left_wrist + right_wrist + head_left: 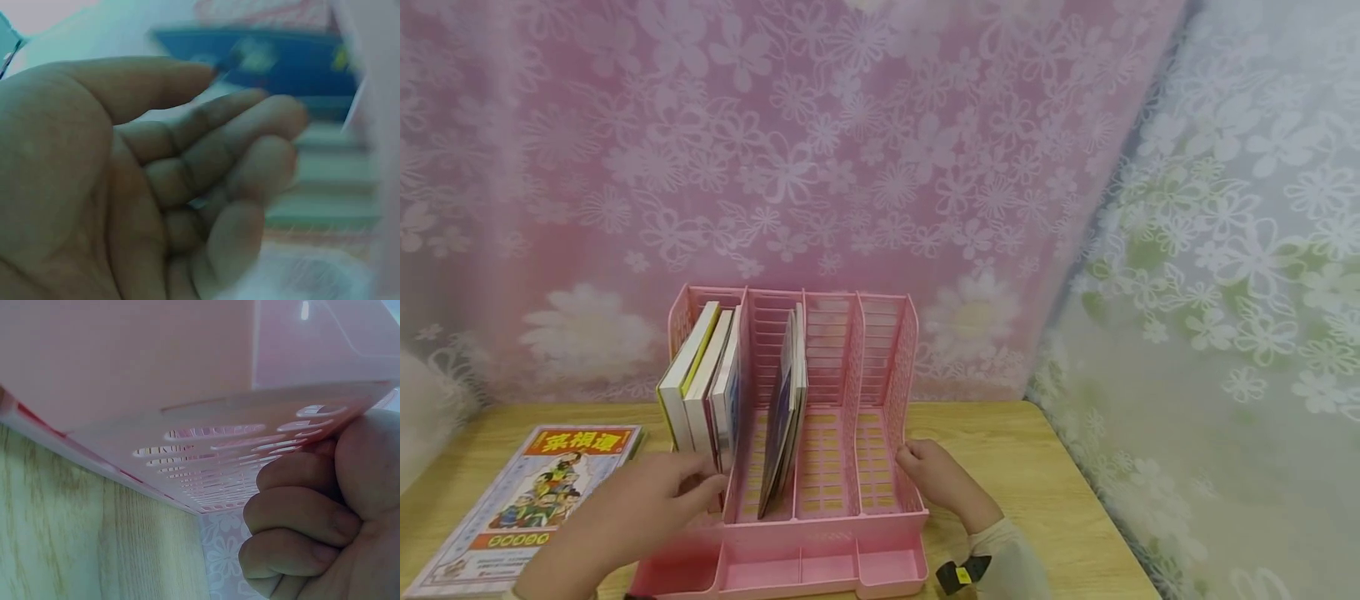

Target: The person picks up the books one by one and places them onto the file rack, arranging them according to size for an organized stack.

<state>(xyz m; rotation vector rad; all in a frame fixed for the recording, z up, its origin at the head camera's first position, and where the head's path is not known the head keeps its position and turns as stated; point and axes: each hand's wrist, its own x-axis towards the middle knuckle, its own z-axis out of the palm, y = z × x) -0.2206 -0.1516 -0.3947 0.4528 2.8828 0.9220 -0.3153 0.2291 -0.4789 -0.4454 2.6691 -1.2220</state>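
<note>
A pink plastic book rack is stood on the wood-grain table, near the middle of the scene. It is split by upright dividers into four tall compartments, with slotted walls and floors, and a row of shallow trays is set along its near side. Thick books with pale page edges — one edged in yellow-green — are stood, slightly tilted, in the far-left compartment; thinner, dark-covered books are leaned against the divider in the next. The rack's right side wall is pinched at its near edge between the thumb and curled fingers of the right hand. The left hand is held just beside the thick books, its fingers loosely bent, nothing gripped. At left, a red-titled book is laid flat.
</note>
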